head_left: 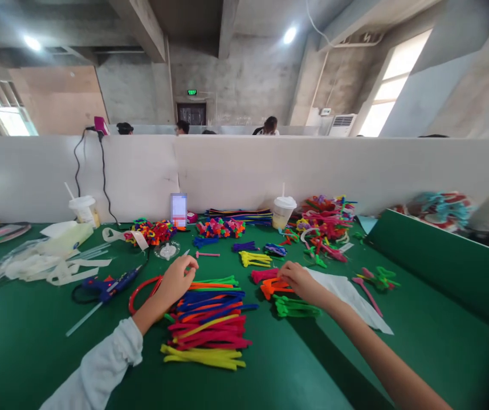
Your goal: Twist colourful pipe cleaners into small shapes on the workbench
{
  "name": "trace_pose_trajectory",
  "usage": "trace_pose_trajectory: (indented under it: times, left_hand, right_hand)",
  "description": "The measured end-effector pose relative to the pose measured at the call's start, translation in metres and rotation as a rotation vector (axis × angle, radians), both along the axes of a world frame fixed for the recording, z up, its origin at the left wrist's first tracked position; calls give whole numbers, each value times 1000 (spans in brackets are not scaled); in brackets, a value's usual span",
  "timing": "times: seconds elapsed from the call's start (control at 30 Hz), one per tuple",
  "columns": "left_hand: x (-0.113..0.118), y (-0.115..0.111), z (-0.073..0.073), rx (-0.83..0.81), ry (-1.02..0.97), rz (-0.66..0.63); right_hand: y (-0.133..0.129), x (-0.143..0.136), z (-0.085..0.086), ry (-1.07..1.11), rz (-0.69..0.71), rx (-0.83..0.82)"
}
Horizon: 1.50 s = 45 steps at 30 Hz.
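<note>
My left hand (178,279) is closed, its fingers curled, above the far left end of a pile of fuzzy pipe cleaners (210,327) in green, blue, red and yellow. Whatever it may pinch is hidden. A red loop-shaped handle (132,296) curves out from under this hand. A small pale tip shows just beyond the fingers; I cannot tell if it belongs to the handle. My right hand (300,282) has its fingers closed on an orange bent pipe cleaner piece (268,289) in a small stack. Pink pieces (261,276) lie behind, green pieces (291,307) in front.
A blue glue gun (110,287) lies at left, near plastic bags (35,259). Yellow pieces (255,259), a phone (179,209), a lidded cup (284,213) and a colourful heap (325,219) are farther back. White paper (351,296) sits under my right forearm. A green divider (441,262) stands right.
</note>
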<state>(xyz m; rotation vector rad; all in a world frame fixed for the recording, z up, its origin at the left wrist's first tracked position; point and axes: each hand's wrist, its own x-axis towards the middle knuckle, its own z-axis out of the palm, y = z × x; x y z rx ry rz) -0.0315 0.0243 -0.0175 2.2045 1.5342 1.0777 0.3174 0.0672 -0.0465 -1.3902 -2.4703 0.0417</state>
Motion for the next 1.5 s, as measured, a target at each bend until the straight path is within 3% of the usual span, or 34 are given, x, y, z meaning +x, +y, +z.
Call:
trace_pose_trajectory:
  times: [0.37,0.57,0.73,0.9,1.07,1.17,1.27,1.37,1.5]
  left_hand:
    - [-4,-9,-3,61,72,-20]
    - [-2,-16,5,102,234,-106]
    - [-7,-15,3,90,321,-157]
    - [-12,-13,-2,126,427,-194]
    - [-7,-15,1,243,513,-102]
    - [-5,-15,3,270,502,-49]
    - [-7,-16,4,269,502,-62]
    - [-9,-17,5,256,459,-79]
    - [-5,-20,7,185,214,-9]
  right_hand:
    - [-20,-8,3,-181,-78,24]
    - [-31,-19,17,-208,-153,171]
    - [-43,-71,35,-81,-32,222]
    - [-54,-135,34,-27,195,202]
    - [-52,-177,32,-11,179,265]
    - [-47,-186,29,103,161,273]
    - [-43,-185,23,353,188,191]
    - [-41,-181,18,584,220,54]
    - [-41,-180,14,888,191,-226]
